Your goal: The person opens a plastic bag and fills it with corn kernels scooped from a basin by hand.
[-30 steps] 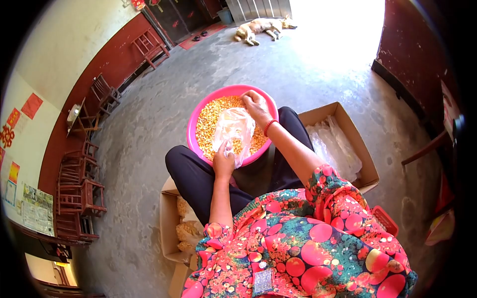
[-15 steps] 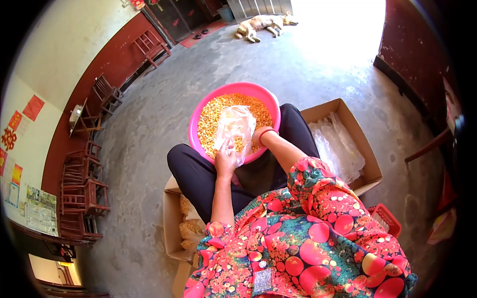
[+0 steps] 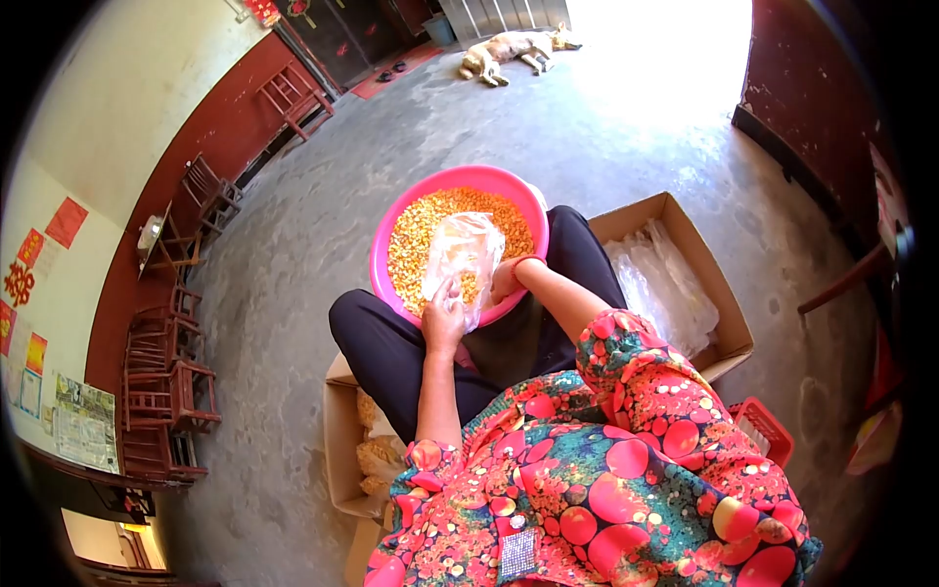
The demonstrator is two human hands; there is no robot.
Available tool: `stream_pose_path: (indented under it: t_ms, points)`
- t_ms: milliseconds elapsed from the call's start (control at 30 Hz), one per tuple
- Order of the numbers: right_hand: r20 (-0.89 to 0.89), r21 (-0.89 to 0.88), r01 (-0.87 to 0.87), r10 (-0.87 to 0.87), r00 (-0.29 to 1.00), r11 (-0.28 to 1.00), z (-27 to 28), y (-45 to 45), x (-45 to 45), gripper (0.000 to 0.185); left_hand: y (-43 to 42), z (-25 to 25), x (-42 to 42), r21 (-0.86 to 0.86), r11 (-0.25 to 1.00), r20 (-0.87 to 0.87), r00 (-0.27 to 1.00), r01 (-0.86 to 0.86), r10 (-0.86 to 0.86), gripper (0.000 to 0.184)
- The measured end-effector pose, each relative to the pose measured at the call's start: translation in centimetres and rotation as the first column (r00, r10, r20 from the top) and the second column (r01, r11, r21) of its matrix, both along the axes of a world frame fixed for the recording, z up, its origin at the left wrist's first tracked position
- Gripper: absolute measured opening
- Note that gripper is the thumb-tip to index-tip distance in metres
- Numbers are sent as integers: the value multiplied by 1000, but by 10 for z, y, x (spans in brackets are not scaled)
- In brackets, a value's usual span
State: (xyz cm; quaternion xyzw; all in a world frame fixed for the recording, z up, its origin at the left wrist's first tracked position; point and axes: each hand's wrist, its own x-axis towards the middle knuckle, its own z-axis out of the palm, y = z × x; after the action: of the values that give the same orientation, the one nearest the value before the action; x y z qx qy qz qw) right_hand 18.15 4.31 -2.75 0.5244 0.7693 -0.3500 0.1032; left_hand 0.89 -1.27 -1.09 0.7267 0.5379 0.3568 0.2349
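Note:
A pink basin (image 3: 382,256) full of yellow-orange corn kernels (image 3: 423,221) rests at my lap, between my knees. My left hand (image 3: 443,318) pinches the near left edge of a clear plastic bag (image 3: 468,235), which lies over the kernels with its far end pointing away from me. Some kernels show in or through the bag's lower part. At the basin's right side, my right hand (image 3: 505,281), with a red band on the wrist, reaches down beside the bag; its fingers are hidden by the bag and kernels.
Right of my knee is a cardboard box (image 3: 729,338) of clear plastic bags (image 3: 665,289). Another cardboard box (image 3: 339,445) at my left holds filled bags (image 3: 377,460). A red basket (image 3: 768,430) sits at my right. Wooden chairs (image 3: 171,391) line the left wall; a dog (image 3: 514,51) lies ahead.
My right hand has shifted very slightly left and down at the basin's edge. My left hand keeps its hold on the bag. The view has moved a little.

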Motion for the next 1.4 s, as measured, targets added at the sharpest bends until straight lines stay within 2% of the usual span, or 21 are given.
stream_pose_path:
  t_ms: [100, 200, 233, 267, 300, 333, 400, 467, 533, 667, 733, 933, 1067, 1133, 1167, 1200, 1233, 1267, 1300, 1333, 1400]
  points:
    - [-261, -146, 84, -120, 958, 986, 15, 0, 5, 24, 1, -2, -1, -8, 1000, 18, 1000, 6, -5, 41]
    - [-444, -349, 165, -318, 837, 922, 26, -4, 12, 22, 0, 0, 0, -22, 1000, 23, 1000, 3, -3, 42]
    - [-481, -415, 185, -388, 787, 891, 28, -4, 15, 21, -1, 2, 1, -36, 999, 13, 1000, -5, 5, 42]
    - [-530, -543, 206, -523, 668, 814, 31, -5, 17, 18, -1, 3, 1, -36, 999, 13, 1000, -5, 5, 42]
    - [-549, -564, 290, -613, 569, 774, 36, -10, 15, 17, -2, 4, 2, -35, 999, 3, 1000, -5, 5, 42]
    - [-549, -564, 290, -613, 569, 774, 36, -9, 16, 17, -2, 5, 2, -34, 999, -6, 1000, -5, 5, 42]
    - [-546, -745, 154, -726, 418, 649, 36, -6, 21, 15, -2, 5, 2, -41, 999, 1, 1000, -5, 5, 42]
    - [-571, -749, 108, -720, 395, 654, 36, -7, 24, 18, -3, 5, 2, -48, 999, 9, 1000, -5, 5, 41]
    - [-644, -683, 134, -679, 352, 718, 37, -10, 23, 19, -3, 6, 3, -55, 998, 10, 1000, -8, 8, 41]
    - [-655, -653, 184, -670, 351, 735, 24, -5, 22, 18, -2, 4, 2, -62, 998, 30, 1000, -8, 10, 41]
    - [-686, -615, 242, -661, 305, 750, 22, -4, 22, 15, -2, 5, 2, -49, 999, -12, 1000, -14, 13, 41]
    - [-660, -687, 211, -719, 219, 695, 12, 8, 25, 12, -3, 7, 4, -72, 997, 42, 999, -6, 9, 39]
    - [-642, -695, 247, -737, 212, 676, 10, 8, 25, 12, -3, 7, 3, -76, 997, 52, 999, -1, 5, 39]
    - [-659, -696, 360, -752, 23, 621, 15, 2, 24, 12, -4, 8, 4, -75, 997, 29, 999, -12, 15, 39]
    - [-659, -696, 360, -752, 24, 622, 10, 0, 26, 12, -2, 7, 3, -74, 997, 30, 999, -13, 15, 39]
    - [-932, -177, 530, -314, 180, 829, 5, -4, 29, 15, -1, 4, 3, -72, 997, 45, 999, -3, 6, 40]
    - [-898, 395, 566, 175, 403, 724, 0, -6, 31, 21, 0, 2, 2, -69, 998, 61, 998, 8, -3, 40]
    - [-898, 395, 564, 175, 404, 725, 2, -5, 31, 21, -2, 3, 2, -70, 998, 63, 998, 6, -1, 40]
    - [-963, -267, 516, -242, -115, 814, 5, -2, 32, 25, -3, 5, 3, -63, 998, 47, 999, -2, 5, 40]
    - [-585, -783, 144, -637, -502, 606, 8, 0, 33, 29, -3, 7, 4, -56, 998, 31, 999, -11, 12, 40]
    - [-541, -818, 167, -640, -545, 550, 10, 2, 35, 27, -2, 5, 3, -59, 998, 48, 999, -13, 16, 40]
